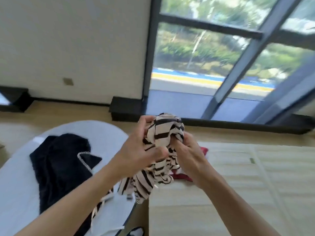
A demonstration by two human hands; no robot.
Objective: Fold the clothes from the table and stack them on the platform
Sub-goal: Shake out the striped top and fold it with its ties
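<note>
Both hands, the left hand (136,150) and right hand (189,155), hold a clamped grip on a bunched striped garment (162,133), raised between the white bench (17,184) and pale platform (238,184).

a dark garment (63,167) sprawls over the middle of the white desk (15,193), leaving bare surface along its far edge and left side — the wooden platform (238,184) to the right lies open except for a red cloth (180,176) near its left corner.
</note>
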